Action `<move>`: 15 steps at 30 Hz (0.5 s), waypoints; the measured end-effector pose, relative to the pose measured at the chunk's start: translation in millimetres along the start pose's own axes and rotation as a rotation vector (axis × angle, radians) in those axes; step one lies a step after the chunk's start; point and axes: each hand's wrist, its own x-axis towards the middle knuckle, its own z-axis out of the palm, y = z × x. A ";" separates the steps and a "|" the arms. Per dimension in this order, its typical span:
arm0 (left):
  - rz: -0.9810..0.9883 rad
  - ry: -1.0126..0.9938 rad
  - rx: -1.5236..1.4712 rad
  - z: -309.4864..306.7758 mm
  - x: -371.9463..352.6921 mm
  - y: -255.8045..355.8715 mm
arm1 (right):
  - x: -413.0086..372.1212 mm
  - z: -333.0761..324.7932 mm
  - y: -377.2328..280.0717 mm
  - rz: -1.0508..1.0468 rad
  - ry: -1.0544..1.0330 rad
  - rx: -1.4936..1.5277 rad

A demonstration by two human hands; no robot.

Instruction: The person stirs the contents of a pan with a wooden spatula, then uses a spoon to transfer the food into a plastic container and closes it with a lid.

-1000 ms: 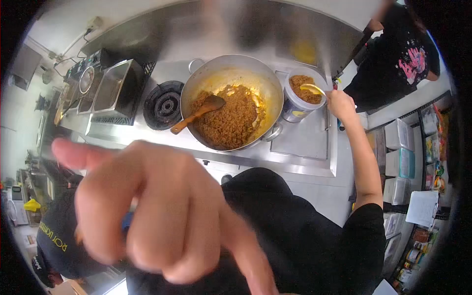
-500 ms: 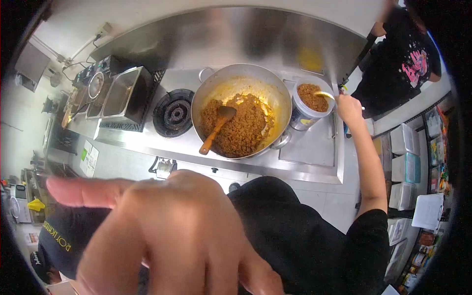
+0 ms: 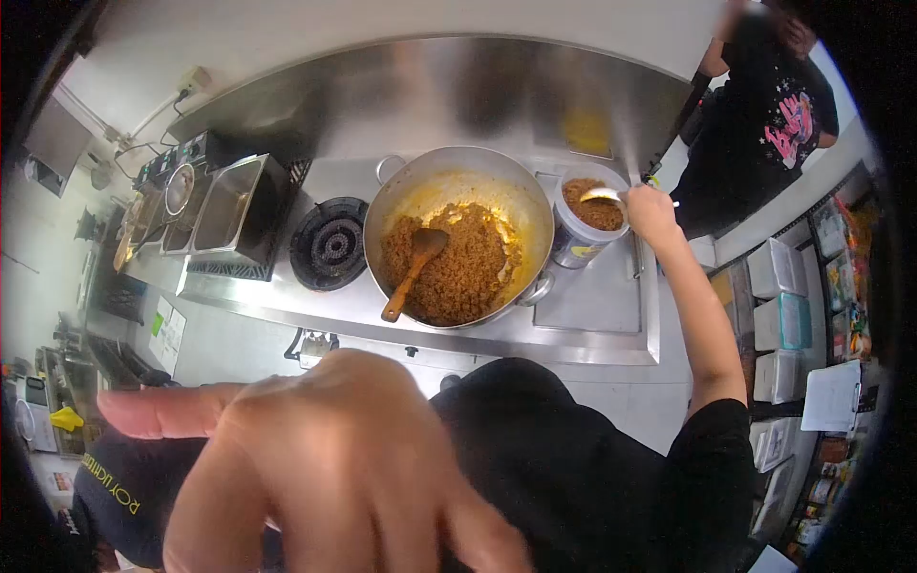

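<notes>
My right hand (image 3: 652, 218) is closed round the handle of a metal ladle (image 3: 602, 195), whose bowl end is in the brown minced food (image 3: 594, 216) inside a white tub (image 3: 573, 239). Left of the tub stands a large metal pot (image 3: 521, 186) with more brown mince (image 3: 463, 277). A wooden spatula (image 3: 413, 271) rests in it, handle over the near rim. Very close to the camera, my left hand (image 3: 334, 458) shows its back, one digit stretched left and the others spread downward. Its lower fingertips are out of frame, and nothing is seen in it.
A black burner (image 3: 332, 244) lies left of the pot on the steel counter (image 3: 597, 346). Metal bins (image 3: 229, 205) stand farther left. At the upper right is a person in black (image 3: 755, 124). Storage boxes (image 3: 778, 323) line the right. Dark cloth with yellow letters (image 3: 119, 492) shows lower left.
The pot and counter appear slightly lower in view. My right hand and the ladle have shifted a little left, and the ladle's bowl shows more. The person has raised a hand near the head.
</notes>
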 end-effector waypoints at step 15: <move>-1.386 0.414 2.455 -155.1 -243.3 -18.9 | -9.7 -35.0 -18.7 0.162 0.030 0.033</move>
